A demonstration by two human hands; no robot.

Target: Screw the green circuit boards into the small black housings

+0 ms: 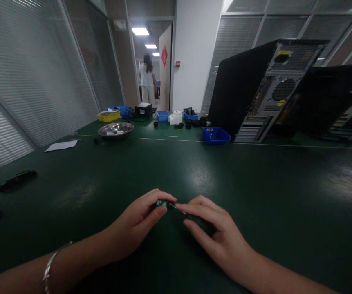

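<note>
A small green circuit board (161, 203) is pinched between the thumb and fingers of my left hand (142, 214), just above the dark green tabletop. At the board's right end is a small dark part (171, 204). My right hand (214, 224) is closed round what looks like a screwdriver (181, 211); its thin metal shaft points left and its tip meets or nearly meets the dark part. The dark handle is mostly hidden under my palm, and my right index fingertip lies along the shaft.
Behind a pale line on the table (151, 163) stand a metal bowl (116, 130), a yellow tray (109, 117), a blue bin (215, 136) and a black computer case (240, 90). A dark object (18, 180) and white paper (61, 145) lie left. A person (147, 81) stands beyond the doorway.
</note>
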